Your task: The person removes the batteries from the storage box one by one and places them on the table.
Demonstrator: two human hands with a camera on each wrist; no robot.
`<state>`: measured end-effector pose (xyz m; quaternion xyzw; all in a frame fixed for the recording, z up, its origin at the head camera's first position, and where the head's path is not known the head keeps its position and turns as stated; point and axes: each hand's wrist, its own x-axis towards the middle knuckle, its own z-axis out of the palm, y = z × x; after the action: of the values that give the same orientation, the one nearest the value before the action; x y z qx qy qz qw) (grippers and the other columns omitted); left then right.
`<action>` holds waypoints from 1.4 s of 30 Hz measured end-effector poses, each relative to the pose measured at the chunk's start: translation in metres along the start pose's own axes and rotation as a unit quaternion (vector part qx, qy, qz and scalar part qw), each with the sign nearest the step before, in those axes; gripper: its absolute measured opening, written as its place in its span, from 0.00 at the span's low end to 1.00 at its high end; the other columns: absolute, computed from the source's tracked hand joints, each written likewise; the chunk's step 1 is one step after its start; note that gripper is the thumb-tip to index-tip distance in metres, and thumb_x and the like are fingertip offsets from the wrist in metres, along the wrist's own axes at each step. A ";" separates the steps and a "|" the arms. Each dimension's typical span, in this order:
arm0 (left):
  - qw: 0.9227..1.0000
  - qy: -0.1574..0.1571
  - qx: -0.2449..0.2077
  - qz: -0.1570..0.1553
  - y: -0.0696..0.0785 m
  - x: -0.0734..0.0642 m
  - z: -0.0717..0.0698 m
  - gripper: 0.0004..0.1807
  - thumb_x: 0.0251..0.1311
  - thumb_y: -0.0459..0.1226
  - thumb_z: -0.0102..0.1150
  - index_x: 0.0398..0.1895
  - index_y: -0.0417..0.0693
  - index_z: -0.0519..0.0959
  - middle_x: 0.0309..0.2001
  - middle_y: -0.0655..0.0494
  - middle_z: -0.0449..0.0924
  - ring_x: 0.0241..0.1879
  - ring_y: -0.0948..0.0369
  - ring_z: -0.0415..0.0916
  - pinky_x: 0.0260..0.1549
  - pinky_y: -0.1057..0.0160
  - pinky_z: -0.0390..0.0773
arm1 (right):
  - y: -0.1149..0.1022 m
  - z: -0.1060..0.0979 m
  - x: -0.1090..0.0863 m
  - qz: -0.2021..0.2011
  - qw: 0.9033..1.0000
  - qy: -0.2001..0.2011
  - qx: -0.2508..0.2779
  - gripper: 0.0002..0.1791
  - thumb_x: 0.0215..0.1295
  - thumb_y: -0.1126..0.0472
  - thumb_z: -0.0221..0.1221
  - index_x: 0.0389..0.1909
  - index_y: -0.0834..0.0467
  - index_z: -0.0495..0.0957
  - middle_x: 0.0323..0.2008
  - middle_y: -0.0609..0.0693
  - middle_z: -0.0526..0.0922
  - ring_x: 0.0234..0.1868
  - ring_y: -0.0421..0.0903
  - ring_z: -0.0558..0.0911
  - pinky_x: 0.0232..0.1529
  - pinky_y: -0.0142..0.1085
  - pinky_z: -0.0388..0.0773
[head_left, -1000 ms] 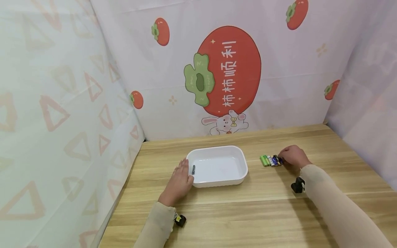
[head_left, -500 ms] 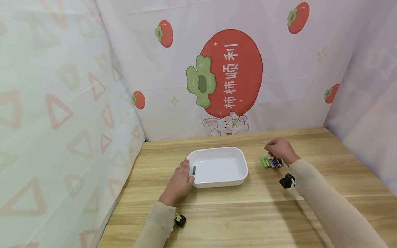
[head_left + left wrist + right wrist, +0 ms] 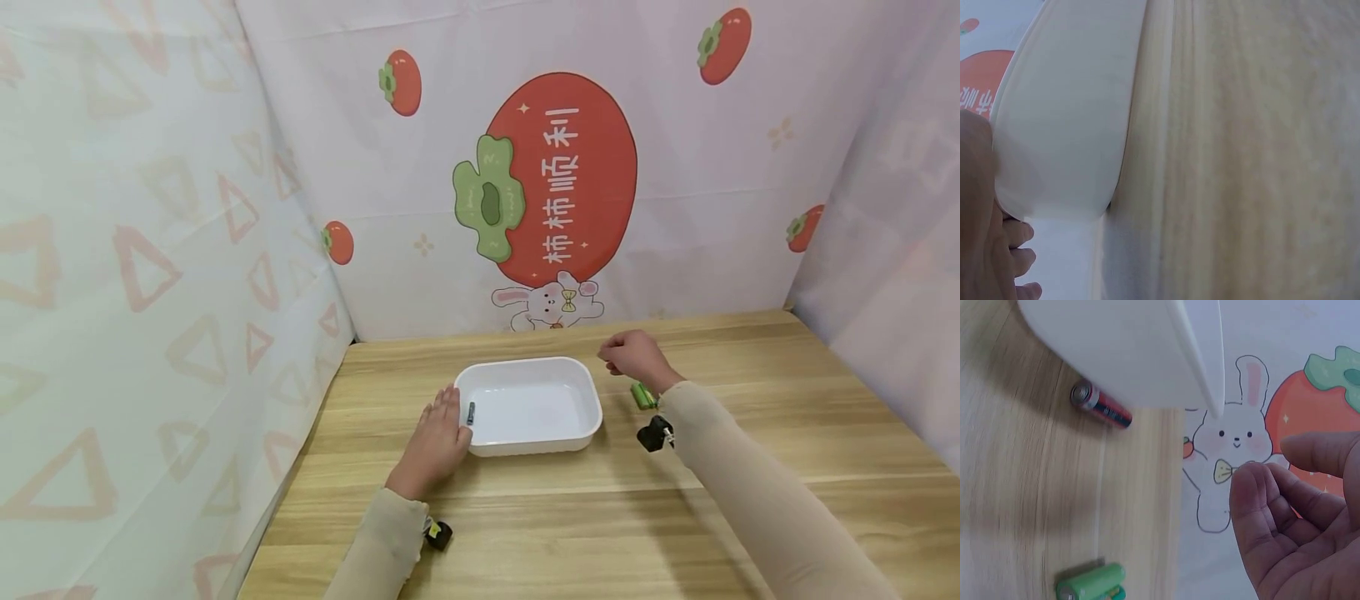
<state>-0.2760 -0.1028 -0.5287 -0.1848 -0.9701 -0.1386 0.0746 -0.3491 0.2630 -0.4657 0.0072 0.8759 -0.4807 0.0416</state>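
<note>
My left hand (image 3: 433, 437) lies flat along the left end of a white tray (image 3: 528, 448), touching its wall. A small dark battery (image 3: 471, 413) lies inside near that end. My right hand (image 3: 636, 358) is raised beyond the tray's right end, fingers loosely curled. The right wrist view shows nothing between its thumb (image 3: 1316, 453) and fingers. There, a red-and-black battery (image 3: 1102, 405) shows close to the tray's wall. Green batteries (image 3: 642, 395) lie right of the tray; the sleeve and wrist hide the rest of their row.
A wooden table (image 3: 540, 525) carries everything. White printed sheets (image 3: 420, 183) form the back and side walls. A small black wrist camera (image 3: 656, 434) is strapped to the right sleeve, and a similar camera (image 3: 438, 534) is on the left.
My right hand has moved left from the right end of the battery row, over it, toward the tray. The left hand has stayed at the tray.
</note>
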 end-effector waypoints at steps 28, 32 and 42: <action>1.000 -0.013 0.014 -0.008 0.000 0.003 0.000 0.35 0.69 0.41 0.39 0.75 0.31 0.49 0.75 0.40 0.47 0.74 0.47 0.43 0.69 0.46 0.47 | -0.050 0.103 0.015 0.001 0.998 -0.065 0.013 0.11 0.65 0.61 0.61 0.43 0.63 0.84 0.35 0.56 0.82 0.33 0.49 0.80 0.42 0.44 0.82; 1.000 -0.011 0.019 -0.003 0.001 0.004 0.000 0.35 0.69 0.41 0.39 0.74 0.31 0.49 0.75 0.40 0.48 0.74 0.47 0.44 0.69 0.45 0.48 | -0.054 0.112 0.017 0.003 0.998 -0.069 -0.008 0.08 0.63 0.60 0.63 0.38 0.60 0.84 0.33 0.54 0.82 0.32 0.48 0.80 0.38 0.41 0.81; 0.999 -0.018 0.023 -0.012 0.000 0.004 0.000 0.35 0.69 0.41 0.38 0.75 0.32 0.48 0.75 0.41 0.48 0.74 0.48 0.43 0.69 0.46 0.48 | -0.060 0.146 0.020 -0.034 0.995 -0.082 -0.048 0.05 0.59 0.60 0.64 0.29 0.57 0.85 0.26 0.49 0.82 0.27 0.44 0.79 0.29 0.35 0.76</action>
<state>-0.2799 -0.1011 -0.5280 -0.1738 -0.9764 -0.1136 0.0594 -0.3626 0.1067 -0.4947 -0.0644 0.8913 -0.4381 0.0976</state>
